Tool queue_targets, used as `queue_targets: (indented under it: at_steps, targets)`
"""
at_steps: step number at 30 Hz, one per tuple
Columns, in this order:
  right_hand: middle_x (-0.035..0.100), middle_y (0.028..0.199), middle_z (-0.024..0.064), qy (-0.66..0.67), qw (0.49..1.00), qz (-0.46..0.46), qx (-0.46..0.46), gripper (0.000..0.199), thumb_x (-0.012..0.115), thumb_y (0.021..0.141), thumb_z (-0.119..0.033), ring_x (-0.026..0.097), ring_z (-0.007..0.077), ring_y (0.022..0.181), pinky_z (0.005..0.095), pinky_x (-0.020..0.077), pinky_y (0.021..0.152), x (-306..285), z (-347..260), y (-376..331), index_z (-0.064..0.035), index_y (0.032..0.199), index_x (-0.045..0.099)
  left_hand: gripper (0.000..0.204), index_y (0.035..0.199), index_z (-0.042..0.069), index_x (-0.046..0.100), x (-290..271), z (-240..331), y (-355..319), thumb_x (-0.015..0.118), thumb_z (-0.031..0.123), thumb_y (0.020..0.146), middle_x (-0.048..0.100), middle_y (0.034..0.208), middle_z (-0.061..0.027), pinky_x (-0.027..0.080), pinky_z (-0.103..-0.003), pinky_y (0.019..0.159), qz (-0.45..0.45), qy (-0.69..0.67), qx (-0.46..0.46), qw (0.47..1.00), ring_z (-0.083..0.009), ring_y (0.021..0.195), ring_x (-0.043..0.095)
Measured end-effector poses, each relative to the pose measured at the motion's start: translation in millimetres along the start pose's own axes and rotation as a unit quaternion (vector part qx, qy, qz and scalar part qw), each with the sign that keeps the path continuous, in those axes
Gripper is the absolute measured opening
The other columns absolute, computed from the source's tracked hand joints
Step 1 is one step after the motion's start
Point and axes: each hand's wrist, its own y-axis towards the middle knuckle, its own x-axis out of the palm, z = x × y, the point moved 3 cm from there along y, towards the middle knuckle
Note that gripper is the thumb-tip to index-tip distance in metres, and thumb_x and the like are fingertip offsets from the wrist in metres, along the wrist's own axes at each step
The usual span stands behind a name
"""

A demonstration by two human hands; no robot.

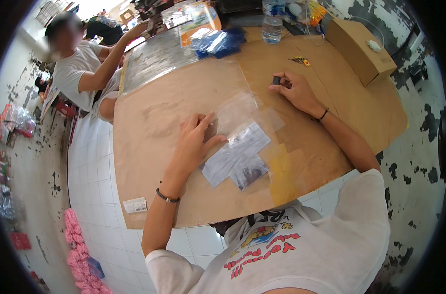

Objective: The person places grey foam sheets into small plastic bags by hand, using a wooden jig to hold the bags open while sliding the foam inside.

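Where the pink bundle [76, 250] sits: low by the peeling wall at far left, all puffy and knobbly.
Other person [85, 71]: off to the left past the table, white tee, one arm stretched out.
Sticker [135, 205]: small white rectangle, flat near the table's left corner.
Brown cardboard [149, 147]: covers the tabletop, matte and a bit creased.
Left hand [191, 137]: fingers loosely spread, not gripping anything visible; thumb tip right by the slips. Best kept light and flat, since thin stuff probably skids or wrinkles under a heavy press.
Blue plastic [218, 44]: shiny crumpled heap toward the back.
Clear film [232, 110]: thin, see-through sheets just beyond the slips; hard to tell how they overlap.
Slips [237, 149]: greyish, straight-edged, glossy on top, lying tilted between the two arms.
Small dark block [276, 80]: stubby, squared-off, in the right hand's fingertips above the cardboard; material's a guess.
Yellow patch [282, 176]: smooth, flat, to the right of the slips.
Right hand [297, 90]: thumb and fingers pinched snugly on that block. Gripping it near the middle should stop it twisting.
Keys [299, 61]: little metal-and-yellow cluster beyond that hand.
Box [355, 51]: plain brown, crisp edges, far right.
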Motion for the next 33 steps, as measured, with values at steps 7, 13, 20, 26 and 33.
queue_targets:
  at_steps: [7, 13, 20, 26, 33]
  targets:
    - [0.065, 0.092, 0.0071, -0.053, 0.996, -0.042, 0.054, 0.043, 0.076, 0.087, -0.032, 0.06, 0.0184, 0.085, 0.0322, 0.0491, 0.08, -3, -16, 11, -0.0025, 0.117, 0.065, 0.052, 0.131, -0.001, 0.06, 1, -4, -3, 0.076, 0.016, 0.084, 0.061, 0.101, -0.0139, 0.05, -0.035, 0.078, 0.052, -0.11, -0.028, 0.992, -0.0254, 0.084, 0.06]
    - [0.064, 0.11, 0.013, -0.21, 0.932, -0.028, -0.294, 0.042, 0.071, 0.088, -0.024, 0.055, 0.0315, 0.113, 0.0418, 0.0422, 0.102, 12, -92, 19, -0.0063, 0.124, 0.062, 0.047, 0.13, 0.0, 0.061, -6, -6, -3, 0.074, 0.01, 0.086, 0.061, 0.079, -0.0067, 0.049, -0.03, 0.068, 0.068, -0.158, -0.044, 0.984, -0.0138, 0.072, 0.058]
    - [0.064, 0.113, 0.0124, -0.225, 0.885, -0.266, -0.308, 0.032, 0.069, 0.089, -0.021, 0.057, 0.0309, 0.11, 0.0436, 0.0428, 0.099, 95, -140, 11, -0.0065, 0.116, 0.063, 0.029, 0.114, 0.0, 0.066, -4, -14, -1, 0.071, 0.004, 0.086, 0.062, 0.075, -0.0053, 0.048, -0.028, 0.061, 0.105, -0.2, -0.026, 0.974, -0.0096, 0.066, 0.057]
    - [0.06, 0.092, 0.0028, 0.099, 0.962, -0.186, -0.175, 0.023, 0.069, 0.092, -0.022, 0.06, 0.014, 0.086, 0.0314, 0.0488, 0.074, 56, -125, 35, -0.0079, 0.108, 0.061, 0.034, 0.107, -0.001, 0.067, 1, -19, 3, 0.054, 0.03, 0.102, 0.055, 0.094, -0.0135, 0.046, -0.037, 0.084, 0.006, -0.213, -0.036, 0.976, -0.0245, 0.09, 0.057]
    - [0.046, 0.072, -0.0091, 0.243, 0.958, -0.118, -0.095, 0.02, 0.06, 0.101, -0.03, 0.043, 0.0017, 0.064, 0.0193, 0.038, 0.058, -51, -195, 83, -0.0096, 0.099, 0.06, 0.032, 0.114, 0.002, 0.067, 7, -9, -2, 0.054, 0.028, 0.102, 0.052, 0.104, -0.0126, 0.045, -0.035, 0.085, -0.033, -0.182, 0.034, 0.982, -0.0257, 0.093, 0.054]
